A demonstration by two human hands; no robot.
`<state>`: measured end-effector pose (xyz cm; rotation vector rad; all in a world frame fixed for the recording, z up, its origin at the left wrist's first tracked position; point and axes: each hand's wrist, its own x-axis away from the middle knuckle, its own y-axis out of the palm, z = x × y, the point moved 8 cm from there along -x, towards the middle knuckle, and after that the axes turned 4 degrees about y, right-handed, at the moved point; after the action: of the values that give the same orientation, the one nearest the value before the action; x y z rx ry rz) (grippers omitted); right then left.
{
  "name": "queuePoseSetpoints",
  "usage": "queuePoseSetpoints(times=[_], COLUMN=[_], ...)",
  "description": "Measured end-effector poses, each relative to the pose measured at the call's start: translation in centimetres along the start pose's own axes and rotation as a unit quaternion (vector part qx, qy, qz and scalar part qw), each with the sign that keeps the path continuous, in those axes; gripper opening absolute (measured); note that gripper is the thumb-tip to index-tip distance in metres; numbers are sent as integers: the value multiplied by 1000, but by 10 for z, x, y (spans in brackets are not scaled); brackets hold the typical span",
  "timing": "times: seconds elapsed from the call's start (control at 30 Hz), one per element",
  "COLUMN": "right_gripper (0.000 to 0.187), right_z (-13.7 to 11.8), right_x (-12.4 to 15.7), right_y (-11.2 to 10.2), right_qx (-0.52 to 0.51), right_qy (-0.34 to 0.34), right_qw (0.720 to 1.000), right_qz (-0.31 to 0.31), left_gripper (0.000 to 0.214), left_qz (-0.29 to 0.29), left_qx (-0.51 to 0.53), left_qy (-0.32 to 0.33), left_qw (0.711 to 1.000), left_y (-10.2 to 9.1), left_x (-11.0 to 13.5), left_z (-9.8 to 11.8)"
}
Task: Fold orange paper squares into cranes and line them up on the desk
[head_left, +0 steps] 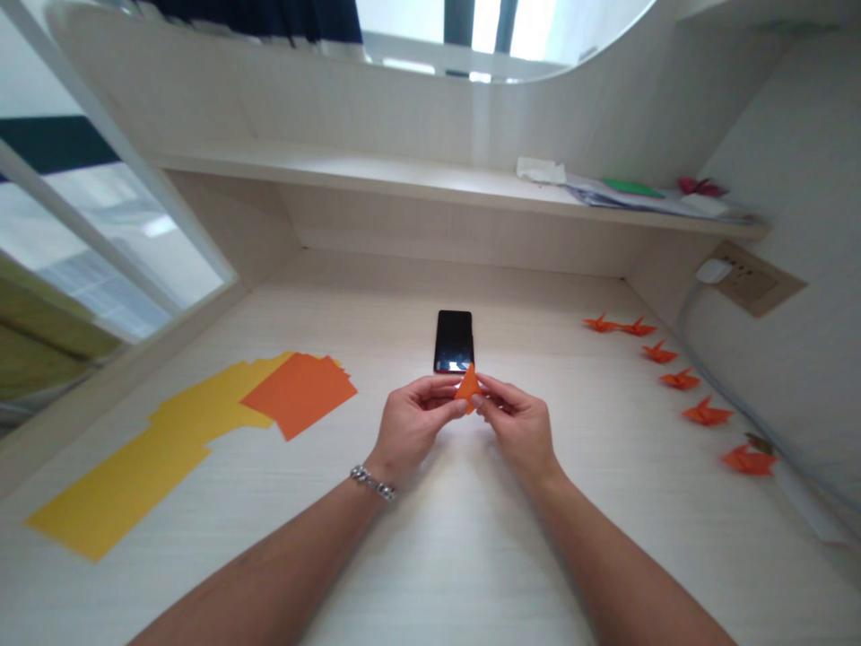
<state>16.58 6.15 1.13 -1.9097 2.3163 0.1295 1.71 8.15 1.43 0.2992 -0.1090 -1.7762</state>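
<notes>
A small piece of folded orange paper (469, 384), pointed at the top, is held up between both hands above the desk. My left hand (418, 420) pinches its left side with thumb and fingers. On the right side, my right hand (519, 423) grips it the same way, thumb toward me. The fingertips partly cover the paper, so its lower folds are hard to make out. Just beyond the hands lies a black phone (454, 341), flat with its screen up. A chain bracelet (373, 483) circles my left wrist.
Orange paper sheets (300, 395) overlap fanned yellow sheets (127, 484) on the left. Several folded orange paper cranes (706, 412) line the right side, near a grey cable (723, 395) from a plug (713, 271). Papers (632, 193) lie on the shelf (404, 175) under a mirror (511, 36).
</notes>
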Motion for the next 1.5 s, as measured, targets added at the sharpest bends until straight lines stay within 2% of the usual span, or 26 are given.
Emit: queuePoseSetpoints(times=[0.3,0.83,0.97,1.17,1.23,1.33,1.4,1.5], right_gripper=[36,29,29,14,15,28,23,15], right_z=[1,-17,-14,-12,-6,7,12,14], right_x=[0,7,6,4,2,-1,-2,-4], right_y=[1,2,4,3,5,6,6,8], right_qx=[-18,66,28,-11,-26,-58,-60,-73], right_qy=[6,-92,-70,-43,-1,80,102,103], right_qw=[1000,994,997,999,999,994,992,991], right_qz=[-1,8,-3,-16,-39,-55,-50,-44], left_gripper=[31,31,21,13,9,4,4,3], left_qz=[4,8,12,22,25,25,19,12], left_qx=[2,-5,-16,-68,-93,-126,-136,-96], left_qy=[0,6,11,18,32,51,51,25], left_qw=[1000,1000,1000,997,995,990,989,995], left_y=[0,-2,-3,-6,-7,-8,-8,-6], left_x=[0,-1,-1,-2,-3,-3,-3,-1], left_z=[-1,1,0,1,4,8,9,6])
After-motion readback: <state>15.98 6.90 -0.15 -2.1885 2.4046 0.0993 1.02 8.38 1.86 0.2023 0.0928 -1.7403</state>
